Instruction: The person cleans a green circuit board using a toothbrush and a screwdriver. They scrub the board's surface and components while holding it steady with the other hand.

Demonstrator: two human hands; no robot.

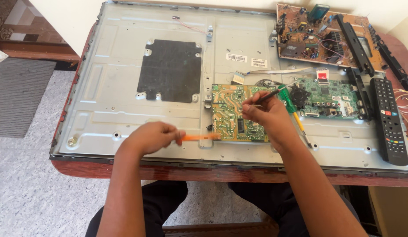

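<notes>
centrally, a yellow-green circuit board lies solder side up on the grey metal back panel of a flat television, near its front edge. the right hand rests over the board's right half, fingers pinched around a thin dark tool whose tip sits on the board. the left hand is closed around an orange tool, its far end touching the board's lower left corner. just right lies a green board with a black fan; a yellow-handled screwdriver lies between them. further right, a black remote. behind, a brown circuit board.
</notes>
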